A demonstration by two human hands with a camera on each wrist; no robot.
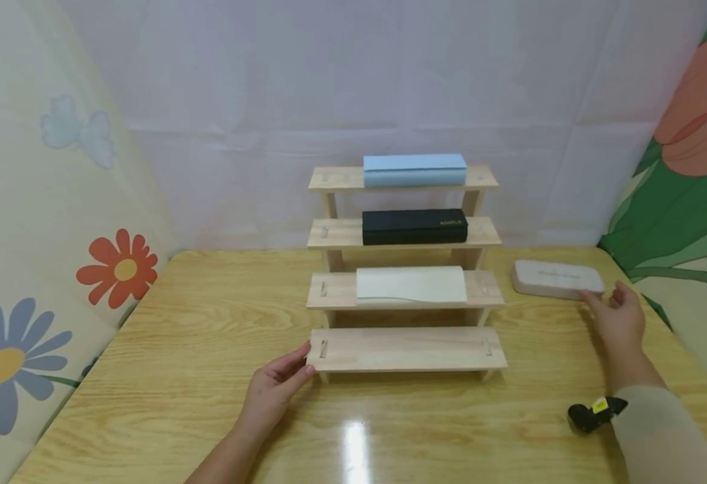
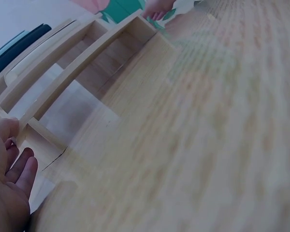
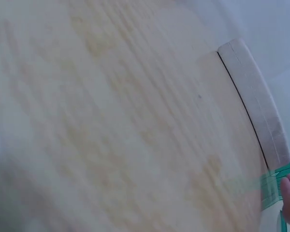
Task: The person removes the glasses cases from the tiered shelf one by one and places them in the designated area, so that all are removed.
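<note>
Three tiers of the wooden stepped rack (image 1: 404, 349) are filled with cases, the lowest tier is bare, and the beige case (image 1: 556, 278) is not yet gripped: the right hand (image 1: 619, 317) is held open beside it, while the left hand (image 1: 276, 388) is rested, fingers relaxed, against the rack's corner.

Wooden table (image 1: 178, 376) with stepped rack (image 1: 404, 349), beige case (image 1: 556, 277)

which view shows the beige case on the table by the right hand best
The head view: the whole beige case lies flat on the table, the right hand just at its near corner. The right wrist view shows only its blurred long edge; the left wrist view misses it.

Pale-blue case (image 1: 414, 170), black case (image 1: 414, 226)
</note>
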